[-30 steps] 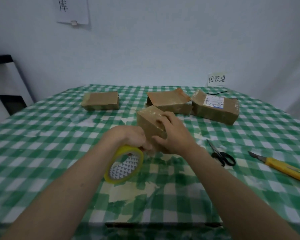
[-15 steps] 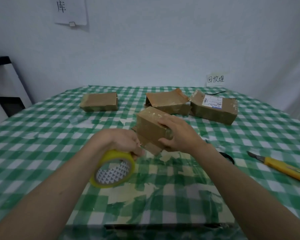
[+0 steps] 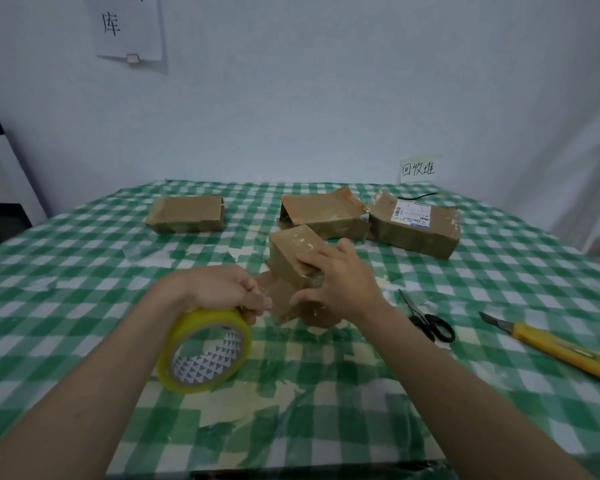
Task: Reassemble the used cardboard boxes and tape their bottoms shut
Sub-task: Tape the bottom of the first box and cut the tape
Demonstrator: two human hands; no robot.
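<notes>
A small brown cardboard box point(image 3: 290, 251) stands tilted at the middle of the table, its near end flaps hanging open. My right hand point(image 3: 340, 282) grips its near right corner, fingers over the top and thumb below. My left hand point(image 3: 222, 289) grips a roll of yellow tape point(image 3: 205, 351) just left of the box, fingertips near the flaps. Three more brown boxes lie further back: one at the left point(image 3: 186, 214), one with a raised flap in the middle point(image 3: 323, 213), one with a white label at the right point(image 3: 414, 223).
Black scissors point(image 3: 426, 320) lie right of my right forearm. A yellow utility knife point(image 3: 561, 351) lies near the table's right edge. The green checked tablecloth point(image 3: 66, 271) carries tape scraps. A paper sign point(image 3: 418, 168) leans on the wall behind.
My left hand has drawn the tape roll back to the left, away from the box. My right hand has shifted its hold on the box, whose near flaps now show.
</notes>
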